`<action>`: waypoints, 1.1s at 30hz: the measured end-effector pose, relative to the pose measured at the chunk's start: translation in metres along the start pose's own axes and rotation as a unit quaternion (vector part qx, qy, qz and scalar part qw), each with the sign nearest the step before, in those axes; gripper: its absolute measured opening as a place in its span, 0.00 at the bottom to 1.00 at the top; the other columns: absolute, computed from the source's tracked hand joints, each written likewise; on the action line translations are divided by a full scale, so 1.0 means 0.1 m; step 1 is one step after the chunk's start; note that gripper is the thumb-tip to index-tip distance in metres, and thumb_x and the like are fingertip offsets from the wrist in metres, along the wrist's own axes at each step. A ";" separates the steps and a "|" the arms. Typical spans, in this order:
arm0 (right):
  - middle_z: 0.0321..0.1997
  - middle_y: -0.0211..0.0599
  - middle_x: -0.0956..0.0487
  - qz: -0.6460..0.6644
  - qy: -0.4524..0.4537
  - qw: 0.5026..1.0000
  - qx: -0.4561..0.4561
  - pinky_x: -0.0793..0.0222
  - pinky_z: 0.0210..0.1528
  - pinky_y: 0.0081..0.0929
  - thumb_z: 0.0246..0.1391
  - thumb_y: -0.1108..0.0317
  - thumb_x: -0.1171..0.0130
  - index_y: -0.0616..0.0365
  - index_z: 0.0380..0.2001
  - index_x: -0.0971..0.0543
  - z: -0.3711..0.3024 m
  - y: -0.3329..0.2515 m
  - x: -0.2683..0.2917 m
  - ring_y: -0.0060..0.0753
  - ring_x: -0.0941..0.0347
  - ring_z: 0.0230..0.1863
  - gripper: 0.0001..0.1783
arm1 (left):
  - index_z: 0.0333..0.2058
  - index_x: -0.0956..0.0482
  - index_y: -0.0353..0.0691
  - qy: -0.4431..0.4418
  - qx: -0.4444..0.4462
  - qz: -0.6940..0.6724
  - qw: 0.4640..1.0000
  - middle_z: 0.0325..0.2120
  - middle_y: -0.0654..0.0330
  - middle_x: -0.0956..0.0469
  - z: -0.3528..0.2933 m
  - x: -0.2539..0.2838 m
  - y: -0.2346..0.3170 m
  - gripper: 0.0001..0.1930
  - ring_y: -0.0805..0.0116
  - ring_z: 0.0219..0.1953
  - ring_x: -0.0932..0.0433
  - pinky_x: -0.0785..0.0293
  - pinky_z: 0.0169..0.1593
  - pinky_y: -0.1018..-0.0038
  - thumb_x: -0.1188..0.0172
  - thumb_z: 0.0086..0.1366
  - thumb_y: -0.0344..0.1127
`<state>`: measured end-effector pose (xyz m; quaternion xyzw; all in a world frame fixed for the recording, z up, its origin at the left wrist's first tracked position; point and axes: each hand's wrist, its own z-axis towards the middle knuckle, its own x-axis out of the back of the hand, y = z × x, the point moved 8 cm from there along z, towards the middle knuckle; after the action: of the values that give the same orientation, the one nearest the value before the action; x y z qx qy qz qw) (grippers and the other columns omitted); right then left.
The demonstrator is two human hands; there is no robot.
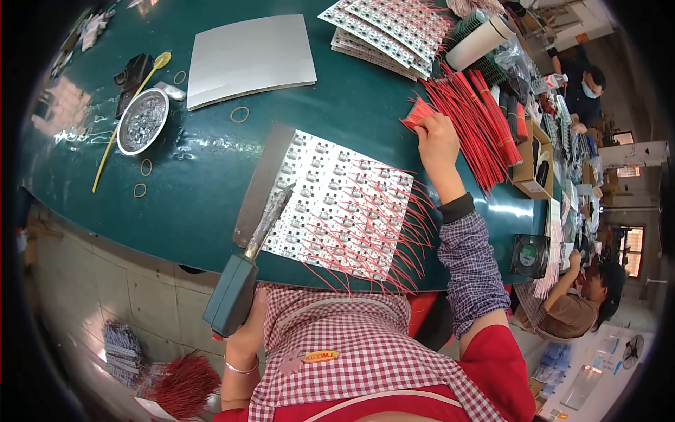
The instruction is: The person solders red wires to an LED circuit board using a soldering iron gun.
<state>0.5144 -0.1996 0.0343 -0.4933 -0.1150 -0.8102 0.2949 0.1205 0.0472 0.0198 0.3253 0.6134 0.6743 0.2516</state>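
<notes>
Thin red wires (420, 112) pinched in right hand (437, 137); left hand (246, 336) gripping soldering iron (242, 271).

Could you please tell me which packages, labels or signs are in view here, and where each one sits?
Cardboard box: open, brown, at the table's right edge beside the red wires.
Apron label: small yellow oval with red print, on the checked apron.
White roll: cylindrical, at the table's far right.

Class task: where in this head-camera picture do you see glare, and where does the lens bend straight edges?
Head view: glare whitens the green table near the metal bowl and grey sheet; the table's front edge bows; the corners are black; the right hand is sharp.
</notes>
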 end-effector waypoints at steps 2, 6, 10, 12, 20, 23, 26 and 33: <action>0.33 0.36 0.24 -0.025 -0.003 1.000 -0.006 0.29 0.41 0.41 0.46 0.73 0.33 0.56 0.29 0.20 0.01 -0.01 0.03 0.44 0.26 0.39 0.06 | 0.53 0.23 0.30 0.023 0.018 -0.010 1.000 0.44 0.58 0.20 -0.01 0.03 -0.02 0.22 0.81 0.27 0.31 0.34 0.27 0.80 0.40 0.60 0.14; 0.32 0.35 0.24 0.001 0.026 1.000 -0.006 0.29 0.39 0.42 0.46 0.74 0.33 0.54 0.29 0.20 0.03 0.03 0.11 0.44 0.26 0.38 0.06 | 0.53 0.23 0.30 -0.007 0.019 0.011 1.000 0.38 0.60 0.22 0.02 -0.02 -0.05 0.21 0.81 0.25 0.32 0.35 0.26 0.80 0.41 0.60 0.14; 0.31 0.36 0.24 0.005 0.046 0.999 0.011 0.29 0.38 0.40 0.48 0.75 0.35 0.54 0.30 0.21 0.09 0.06 0.23 0.44 0.26 0.37 0.06 | 0.53 0.23 0.30 -0.002 0.011 0.023 1.000 0.35 0.61 0.23 0.12 -0.08 0.04 0.21 0.81 0.25 0.32 0.36 0.26 0.80 0.41 0.60 0.14; 0.32 0.37 0.24 0.004 0.039 0.999 0.034 0.28 0.37 0.40 0.48 0.76 0.36 0.55 0.30 0.21 0.13 0.05 0.26 0.44 0.26 0.37 0.06 | 0.53 0.23 0.30 0.005 0.023 0.021 0.999 0.35 0.61 0.23 0.16 -0.11 0.03 0.21 0.81 0.25 0.32 0.36 0.26 0.80 0.41 0.60 0.14; 0.33 0.37 0.25 -0.021 -0.052 0.983 0.174 0.27 0.35 0.36 0.45 0.76 0.41 0.57 0.30 0.20 0.31 -0.54 0.51 0.41 0.26 0.37 0.06 | 0.53 0.24 0.29 -0.005 -0.039 0.074 0.996 0.43 0.54 0.20 0.36 -0.15 0.41 0.23 0.80 0.24 0.30 0.34 0.26 0.81 0.40 0.58 0.13; 0.31 0.33 0.26 -0.145 -0.147 0.928 0.311 0.28 0.32 0.28 0.38 0.72 0.38 0.57 0.22 0.20 0.24 -1.10 0.21 0.34 0.28 0.36 0.04 | 0.51 0.24 0.29 0.050 -0.013 0.063 0.997 0.45 0.52 0.20 0.40 0.01 0.56 0.24 0.78 0.25 0.29 0.33 0.26 0.80 0.43 0.54 0.11; 0.31 0.33 0.27 -0.179 -0.210 0.907 0.317 0.28 0.32 0.27 0.37 0.72 0.37 0.56 0.20 0.21 0.11 -1.09 -0.14 0.34 0.28 0.37 0.02 | 0.50 0.24 0.28 0.026 -0.084 0.052 0.995 0.44 0.53 0.20 0.51 -0.12 0.86 0.23 0.78 0.24 0.29 0.34 0.25 0.81 0.42 0.53 0.12; 0.33 0.37 0.24 0.133 -0.133 0.968 0.166 0.27 0.35 0.31 0.41 0.80 0.39 0.59 0.30 0.19 0.15 -1.07 0.22 0.39 0.25 0.37 0.10 | 0.48 0.22 0.28 0.043 0.052 0.020 0.998 0.34 0.56 0.21 0.63 -0.24 0.49 0.20 0.79 0.20 0.31 0.35 0.24 0.81 0.41 0.55 0.13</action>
<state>0.4550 -0.1152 0.0719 -0.5518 -0.2192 -0.6601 0.4602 0.1858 0.0653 0.0671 0.3207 0.6517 0.6593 0.1944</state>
